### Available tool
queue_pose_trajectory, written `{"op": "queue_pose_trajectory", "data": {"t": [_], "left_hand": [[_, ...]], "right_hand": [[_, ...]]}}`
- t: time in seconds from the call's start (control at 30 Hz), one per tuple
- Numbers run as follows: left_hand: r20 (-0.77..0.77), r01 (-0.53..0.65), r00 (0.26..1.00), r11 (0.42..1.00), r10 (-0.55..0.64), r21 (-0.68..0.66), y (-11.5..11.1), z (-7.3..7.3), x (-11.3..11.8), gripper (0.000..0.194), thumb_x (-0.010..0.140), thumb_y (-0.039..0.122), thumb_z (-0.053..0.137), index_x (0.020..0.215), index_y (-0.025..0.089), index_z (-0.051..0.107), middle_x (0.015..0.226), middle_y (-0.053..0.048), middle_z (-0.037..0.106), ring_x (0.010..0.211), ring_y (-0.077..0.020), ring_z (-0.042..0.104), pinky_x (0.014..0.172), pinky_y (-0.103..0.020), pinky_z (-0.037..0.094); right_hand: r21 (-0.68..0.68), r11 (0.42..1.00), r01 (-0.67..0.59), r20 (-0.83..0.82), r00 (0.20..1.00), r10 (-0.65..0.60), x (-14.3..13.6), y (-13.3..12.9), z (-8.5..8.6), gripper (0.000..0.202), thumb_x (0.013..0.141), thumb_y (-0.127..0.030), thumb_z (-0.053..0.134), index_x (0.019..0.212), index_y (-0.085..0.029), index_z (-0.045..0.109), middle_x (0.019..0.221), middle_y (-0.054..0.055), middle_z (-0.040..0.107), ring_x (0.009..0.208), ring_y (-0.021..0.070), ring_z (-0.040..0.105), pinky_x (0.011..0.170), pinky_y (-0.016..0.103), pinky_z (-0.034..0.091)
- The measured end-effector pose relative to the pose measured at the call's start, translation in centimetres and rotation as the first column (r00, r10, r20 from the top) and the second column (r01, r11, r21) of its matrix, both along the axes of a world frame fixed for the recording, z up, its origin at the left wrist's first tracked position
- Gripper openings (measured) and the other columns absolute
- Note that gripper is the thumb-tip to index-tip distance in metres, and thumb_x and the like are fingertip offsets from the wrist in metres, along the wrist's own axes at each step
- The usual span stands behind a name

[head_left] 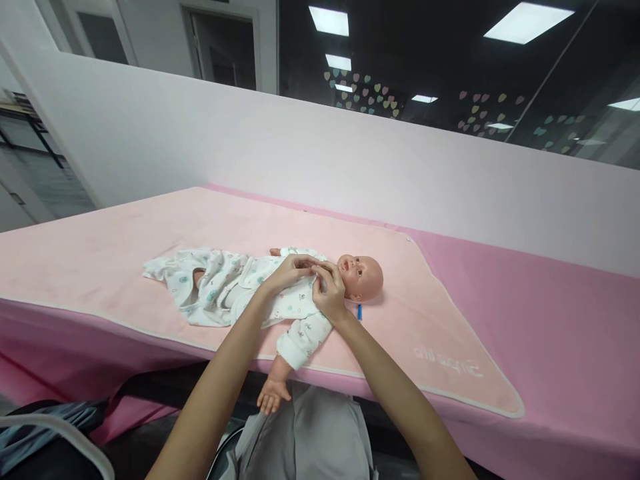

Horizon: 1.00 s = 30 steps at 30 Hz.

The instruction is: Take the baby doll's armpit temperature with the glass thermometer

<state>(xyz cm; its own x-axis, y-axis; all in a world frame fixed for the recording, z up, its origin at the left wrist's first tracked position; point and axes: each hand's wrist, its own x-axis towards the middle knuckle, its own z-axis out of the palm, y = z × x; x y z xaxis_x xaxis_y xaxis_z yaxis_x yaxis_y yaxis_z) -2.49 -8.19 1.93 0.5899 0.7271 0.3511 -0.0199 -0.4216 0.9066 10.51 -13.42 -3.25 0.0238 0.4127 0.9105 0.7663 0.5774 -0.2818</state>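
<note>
A bald baby doll [367,279] lies on its back on a peach mat [400,333], its head to the right. It wears a white printed outfit [295,301], whose lower part is loose and crumpled at the left. My left hand [295,270] and my right hand [330,290] meet at the doll's upper chest, just below its chin. The fingers of both hands are bent and pinch together at the neckline of the outfit. One doll arm with a bare hand [273,393] hangs over the mat's near edge. A small blue item [359,312] lies beside the doll's head.
The mat lies on a pink cloth [565,333] covering the table. A white wall [320,160] with dark glass above runs along the far side. A grey curved bar [65,427] and dark fabric are at the lower left.
</note>
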Motion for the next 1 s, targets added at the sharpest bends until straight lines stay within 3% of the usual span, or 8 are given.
{"op": "queue_pose_trajectory", "data": {"t": [0.3, 0.6, 1.0], "left_hand": [[0.019, -0.020, 1.000, 0.999, 0.020, -0.034, 0.04, -0.32, -0.02, 0.027, 0.068, 0.025, 0.063, 0.092, 0.013, 0.067, 0.090, -0.008, 0.068, 0.089, -0.0215, 0.061, 0.082, -0.032, 0.046], [0.033, -0.026, 0.999, 0.999, 0.027, -0.028, -0.06, -0.28, -0.04, 0.026, 0.068, 0.025, 0.062, 0.090, 0.012, 0.066, 0.091, -0.009, 0.068, 0.090, -0.0219, 0.061, 0.085, -0.034, 0.045], [0.064, -0.046, 0.997, 0.997, 0.050, -0.055, 0.37, -0.76, -0.03, 0.026, 0.068, 0.028, 0.066, 0.089, 0.013, 0.067, 0.090, -0.007, 0.068, 0.089, -0.0207, 0.060, 0.085, -0.032, 0.044]], "right_hand": [[0.074, 0.997, 0.003, -0.007, 1.000, -0.003, 0.00, -0.13, 0.29, 0.034, 0.076, -0.005, 0.042, 0.102, -0.018, 0.059, 0.103, 0.009, 0.057, 0.102, 0.0176, 0.056, 0.091, 0.033, 0.051], [-0.038, 0.999, -0.007, 0.019, 1.000, 0.008, -0.01, -0.28, 0.24, 0.042, 0.070, -0.003, 0.041, 0.104, -0.019, 0.059, 0.106, 0.010, 0.057, 0.105, 0.0201, 0.055, 0.092, 0.037, 0.050], [-0.039, 0.999, 0.031, 0.007, 0.999, -0.031, -0.16, -0.11, 0.38, 0.043, 0.081, -0.007, 0.038, 0.120, -0.020, 0.051, 0.113, 0.010, 0.058, 0.112, 0.0189, 0.053, 0.098, 0.038, 0.047]]}}
